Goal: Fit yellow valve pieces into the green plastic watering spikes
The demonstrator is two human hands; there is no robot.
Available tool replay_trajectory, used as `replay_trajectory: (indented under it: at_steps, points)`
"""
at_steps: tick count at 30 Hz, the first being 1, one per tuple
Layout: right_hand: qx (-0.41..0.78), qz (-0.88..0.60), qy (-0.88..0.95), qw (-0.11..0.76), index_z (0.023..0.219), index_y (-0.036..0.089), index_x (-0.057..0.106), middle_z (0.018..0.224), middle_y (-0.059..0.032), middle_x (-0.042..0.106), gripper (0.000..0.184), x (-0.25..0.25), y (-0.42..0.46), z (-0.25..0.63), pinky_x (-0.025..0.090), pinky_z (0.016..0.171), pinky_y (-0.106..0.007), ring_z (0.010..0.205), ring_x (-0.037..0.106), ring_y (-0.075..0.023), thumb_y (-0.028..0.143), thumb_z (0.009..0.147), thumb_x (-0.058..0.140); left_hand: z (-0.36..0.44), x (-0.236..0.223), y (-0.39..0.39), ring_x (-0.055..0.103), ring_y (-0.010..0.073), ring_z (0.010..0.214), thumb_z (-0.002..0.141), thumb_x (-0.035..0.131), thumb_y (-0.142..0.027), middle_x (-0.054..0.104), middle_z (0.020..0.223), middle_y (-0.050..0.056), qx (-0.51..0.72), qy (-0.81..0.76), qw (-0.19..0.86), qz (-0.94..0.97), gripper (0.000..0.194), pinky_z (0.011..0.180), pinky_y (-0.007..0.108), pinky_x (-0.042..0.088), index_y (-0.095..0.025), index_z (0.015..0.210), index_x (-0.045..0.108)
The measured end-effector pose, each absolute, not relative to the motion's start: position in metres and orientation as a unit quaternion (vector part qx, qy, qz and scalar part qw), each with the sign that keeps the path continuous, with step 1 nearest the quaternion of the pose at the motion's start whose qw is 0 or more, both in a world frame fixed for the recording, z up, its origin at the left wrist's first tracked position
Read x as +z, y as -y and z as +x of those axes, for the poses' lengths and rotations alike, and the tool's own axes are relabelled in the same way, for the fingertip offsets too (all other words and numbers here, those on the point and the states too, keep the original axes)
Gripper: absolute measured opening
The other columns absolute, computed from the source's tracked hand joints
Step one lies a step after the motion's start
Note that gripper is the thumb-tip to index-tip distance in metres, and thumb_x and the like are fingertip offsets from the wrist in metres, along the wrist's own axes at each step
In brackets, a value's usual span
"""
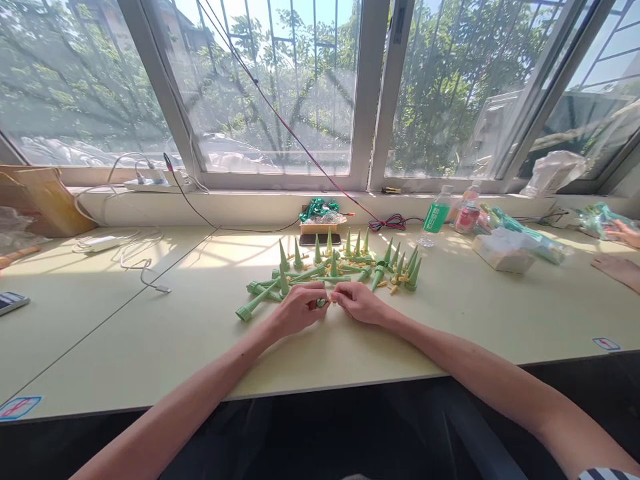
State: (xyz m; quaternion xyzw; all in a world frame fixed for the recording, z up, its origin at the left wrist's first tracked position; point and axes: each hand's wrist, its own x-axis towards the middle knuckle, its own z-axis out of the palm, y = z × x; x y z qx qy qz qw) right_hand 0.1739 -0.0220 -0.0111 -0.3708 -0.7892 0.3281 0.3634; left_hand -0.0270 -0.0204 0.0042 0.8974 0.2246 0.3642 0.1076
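My left hand is closed around a green plastic spike, mostly hidden by the fingers. Close against it, my right hand pinches a small yellowish piece at the spike's end; whether the two are joined I cannot tell. Beyond my hands, several green cone-shaped spikes stand on their wide ends. Others lie on their sides, such as a long spike left of my left hand. Small yellow valve-like pieces are scattered among them, and some are fitted to spikes.
Behind the spikes are a dark phone and a small box of green coiled material. A bottle and tissue pack stand right. Cables lie left. Another person's hand rests at the far right.
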Motion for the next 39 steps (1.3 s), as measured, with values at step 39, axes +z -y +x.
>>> replay_trajectory:
  at_steps: [39]
  points:
    - [0.260,-0.404,0.802,0.355,0.060,0.017,0.051,0.055,0.0021,0.045,0.040,-0.0071,0.0229,0.1732,0.029,0.054,-0.025,0.053,0.038,-0.0107,0.031,0.096,0.044,-0.0258,-0.0008,0.0162,0.051,0.0067,0.053,0.085,0.064,-0.020,0.059,0.074,0.001,0.375,-0.296,0.144,0.867,0.011,0.052,0.019,0.043,-0.014,0.077,0.070]
